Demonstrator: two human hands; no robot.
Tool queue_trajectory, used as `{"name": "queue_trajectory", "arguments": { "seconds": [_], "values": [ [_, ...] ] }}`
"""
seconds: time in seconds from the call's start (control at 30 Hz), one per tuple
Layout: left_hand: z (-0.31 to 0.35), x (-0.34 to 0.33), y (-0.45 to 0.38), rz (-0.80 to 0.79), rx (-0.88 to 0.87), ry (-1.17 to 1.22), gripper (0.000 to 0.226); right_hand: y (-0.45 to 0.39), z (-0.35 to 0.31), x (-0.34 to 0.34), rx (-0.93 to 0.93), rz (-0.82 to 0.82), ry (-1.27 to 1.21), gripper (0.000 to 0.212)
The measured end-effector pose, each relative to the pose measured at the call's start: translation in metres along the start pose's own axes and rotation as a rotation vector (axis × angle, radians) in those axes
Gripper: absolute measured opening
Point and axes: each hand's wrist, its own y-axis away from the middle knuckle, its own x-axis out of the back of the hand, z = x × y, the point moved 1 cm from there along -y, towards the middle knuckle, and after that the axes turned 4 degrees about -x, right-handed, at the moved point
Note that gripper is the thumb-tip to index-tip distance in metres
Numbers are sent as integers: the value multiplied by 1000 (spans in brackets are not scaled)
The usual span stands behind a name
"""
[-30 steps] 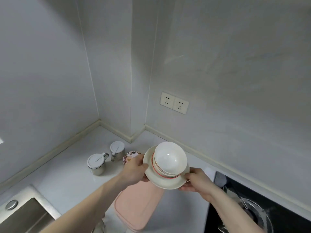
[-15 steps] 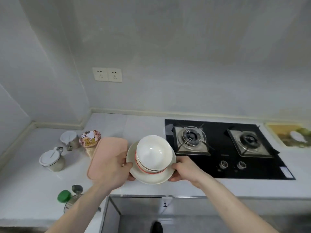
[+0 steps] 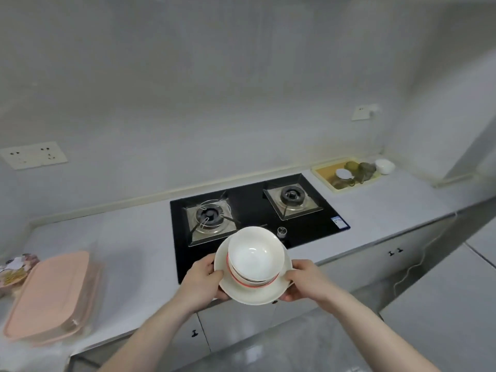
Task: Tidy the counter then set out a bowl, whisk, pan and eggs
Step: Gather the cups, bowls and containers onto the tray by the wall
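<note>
I hold a stack of dishes in the air over the counter's front edge, in front of the stove. A cream plate [image 3: 257, 295] is at the bottom, and white bowls [image 3: 255, 255] with red rims are nested on it. My left hand [image 3: 202, 280] grips the plate's left rim, thumb on top. My right hand [image 3: 302, 280] grips its right rim the same way. No whisk, pan or eggs are in view.
A black two-burner gas stove [image 3: 255, 210] is set into the white counter [image 3: 134, 237]. A pink lidded box [image 3: 51, 294] and a patterned jar [image 3: 16, 267] lie at the left. A yellow tray [image 3: 349, 173] with glasses and cups sits at the far right. Cabinets and grey floor are below.
My view has swung right, from the left corner to the stove. The dish stack, gripped in both hands throughout, has moved right along the counter with me.
</note>
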Motion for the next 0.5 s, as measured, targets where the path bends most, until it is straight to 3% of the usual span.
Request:
{"name": "queue_trajectory", "arguments": {
  "seconds": [0.23, 0.5],
  "values": [
    [54, -179, -36, -126, -2, 60, 35, 15, 56, 173, -49, 138, -22, 31],
    [93, -320, -93, -281, 1, 14, 40, 10, 105, 311, -76, 240, -76, 33]
  ]
}}
